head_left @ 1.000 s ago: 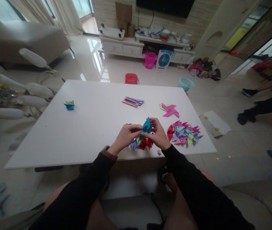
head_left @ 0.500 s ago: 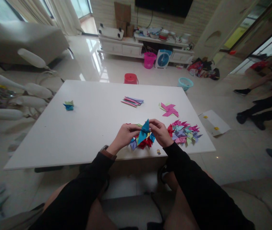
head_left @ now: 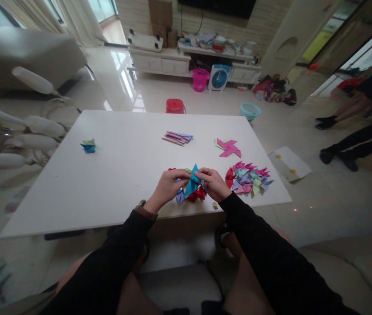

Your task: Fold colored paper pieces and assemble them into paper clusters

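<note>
A blue origami piece (head_left: 193,183), with long crane-like points, is held between both my hands above the near edge of the table. My left hand (head_left: 169,183) pinches its left side between thumb and fingers. On the right side, my right hand (head_left: 215,181) grips it with the thumb in front. Under the hands lies a pile of folded paper pieces (head_left: 196,195) in red, blue, purple and yellow, partly hidden. Another pile of origami (head_left: 250,179), mostly pink, mint and lilac, spreads just right of my right hand.
On the white table (head_left: 107,183) lie a stack of folded paper strips (head_left: 177,138), a pink and green pinwheel shape (head_left: 228,148), a blue-green origami piece (head_left: 89,145) and a small sticker (head_left: 215,205). A red stool (head_left: 175,106) stands beyond. People's legs (head_left: 350,144) show at right.
The view has shifted slightly. My right hand's thumb now lies across the front of the blue origami piece, where its fingers were at the piece's edge.
</note>
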